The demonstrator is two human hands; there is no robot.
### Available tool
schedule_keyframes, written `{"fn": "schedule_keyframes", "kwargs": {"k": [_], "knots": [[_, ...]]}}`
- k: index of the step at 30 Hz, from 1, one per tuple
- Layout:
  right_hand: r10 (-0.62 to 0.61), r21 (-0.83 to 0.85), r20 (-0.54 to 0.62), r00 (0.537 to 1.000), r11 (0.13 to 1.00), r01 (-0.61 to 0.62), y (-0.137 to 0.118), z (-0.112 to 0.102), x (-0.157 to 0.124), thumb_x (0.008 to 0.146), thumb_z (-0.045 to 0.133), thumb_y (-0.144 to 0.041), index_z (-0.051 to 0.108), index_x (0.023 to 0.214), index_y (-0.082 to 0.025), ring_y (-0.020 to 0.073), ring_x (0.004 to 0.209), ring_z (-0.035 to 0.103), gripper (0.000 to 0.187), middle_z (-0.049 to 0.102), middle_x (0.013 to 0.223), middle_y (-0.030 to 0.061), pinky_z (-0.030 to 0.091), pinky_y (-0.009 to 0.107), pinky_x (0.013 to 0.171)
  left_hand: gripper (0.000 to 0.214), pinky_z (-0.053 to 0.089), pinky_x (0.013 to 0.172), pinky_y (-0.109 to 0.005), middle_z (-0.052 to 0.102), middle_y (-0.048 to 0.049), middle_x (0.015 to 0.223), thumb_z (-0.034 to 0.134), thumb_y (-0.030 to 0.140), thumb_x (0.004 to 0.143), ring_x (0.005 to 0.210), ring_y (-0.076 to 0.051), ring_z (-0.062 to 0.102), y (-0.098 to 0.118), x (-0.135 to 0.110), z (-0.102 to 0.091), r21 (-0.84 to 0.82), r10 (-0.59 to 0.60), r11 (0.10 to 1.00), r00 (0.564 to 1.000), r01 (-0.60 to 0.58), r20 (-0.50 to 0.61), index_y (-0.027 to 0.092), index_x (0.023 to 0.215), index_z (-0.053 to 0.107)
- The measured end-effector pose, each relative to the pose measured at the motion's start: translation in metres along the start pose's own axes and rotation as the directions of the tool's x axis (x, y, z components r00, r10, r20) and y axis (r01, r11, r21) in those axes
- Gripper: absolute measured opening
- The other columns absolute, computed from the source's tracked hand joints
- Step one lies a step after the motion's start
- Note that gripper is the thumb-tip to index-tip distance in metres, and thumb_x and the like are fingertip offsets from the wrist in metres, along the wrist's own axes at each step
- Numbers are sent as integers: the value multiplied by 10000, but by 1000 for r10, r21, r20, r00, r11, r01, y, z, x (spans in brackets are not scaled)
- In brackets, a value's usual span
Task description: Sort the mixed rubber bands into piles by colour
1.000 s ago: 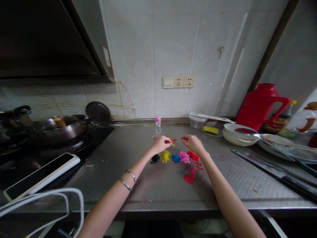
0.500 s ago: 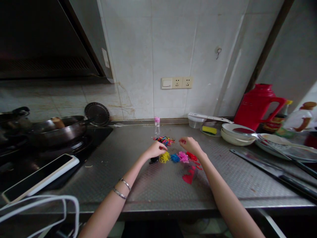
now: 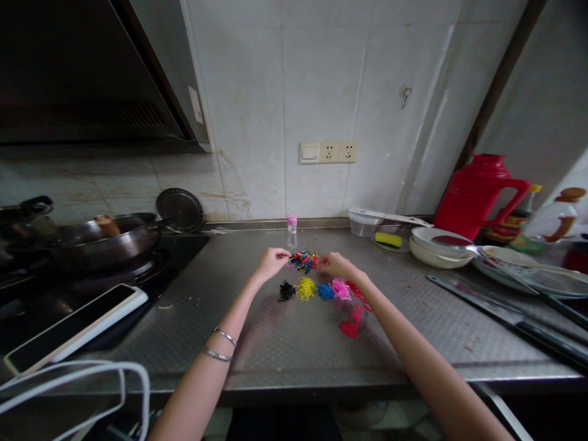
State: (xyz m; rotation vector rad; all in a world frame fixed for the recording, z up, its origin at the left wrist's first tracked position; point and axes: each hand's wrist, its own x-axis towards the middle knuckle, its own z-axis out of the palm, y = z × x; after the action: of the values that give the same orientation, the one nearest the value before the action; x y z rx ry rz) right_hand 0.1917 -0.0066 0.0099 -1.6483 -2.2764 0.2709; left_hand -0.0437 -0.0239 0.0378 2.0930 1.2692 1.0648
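Observation:
A mixed pile of small coloured rubber bands lies on the metal counter. At its left edge, my left hand is pinched, thumb and forefinger together; what is between them is too small to make out. My right hand reaches the pile's right edge with curled, slightly blurred fingers, their hold hidden. Nearer to me are sorted heaps: black bands, yellow bands, blue bands, pink bands and red bands, the red partly behind my right forearm. A clear bag with red print lies below them.
Behind the pile stands a small clear bottle with a pink cap. On the left are a pan on the stove and a phone-like device. Stacked bowls, a cleaver-like blade and a red jug occupy the right.
My left hand has moved up and left, off the black and yellow heaps to the mixed pile's left edge. My right hand has shifted left to the pile's right edge.

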Motion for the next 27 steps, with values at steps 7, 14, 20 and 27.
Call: {"fn": "schedule_keyframes", "kwargs": {"k": [7,14,20,27], "knots": [[87,-122,45,995,989,-81,-7,8,14,684,548,-306,662,822,-194,123,669,579,211,659,772,41,358,172,541,224,456,674,-240,684,-80,804,495,161,721,717,-148,602,-3,1,0,22,-1,1000,999,2,-42,102,826,684],[79,-102,44,996,992,-74,4,3,12,668,538,-246,654,811,-187,135,685,579,193,661,783,33,356,176,537,220,464,704,-252,684,-88,819,504,166,715,733,-151,609,-13,2,5,-22,11,1000,999,-12,-40,98,825,682],[-22,40,-38,999,999,23,24,-18,-12,657,492,-204,653,735,-152,128,643,568,186,644,689,16,383,183,572,224,459,694,-246,684,-81,809,500,152,696,727,-149,609,-18,2,8,-2,-31,1000,1000,31,1,97,816,681],[-67,86,30,997,994,64,27,-33,-51,630,490,-192,636,666,-145,138,633,561,158,646,654,32,391,198,565,225,427,653,-243,675,-68,751,513,191,675,676,-147,586,-23,12,0,188,11,982,995,-29,97,117,797,688]]}}
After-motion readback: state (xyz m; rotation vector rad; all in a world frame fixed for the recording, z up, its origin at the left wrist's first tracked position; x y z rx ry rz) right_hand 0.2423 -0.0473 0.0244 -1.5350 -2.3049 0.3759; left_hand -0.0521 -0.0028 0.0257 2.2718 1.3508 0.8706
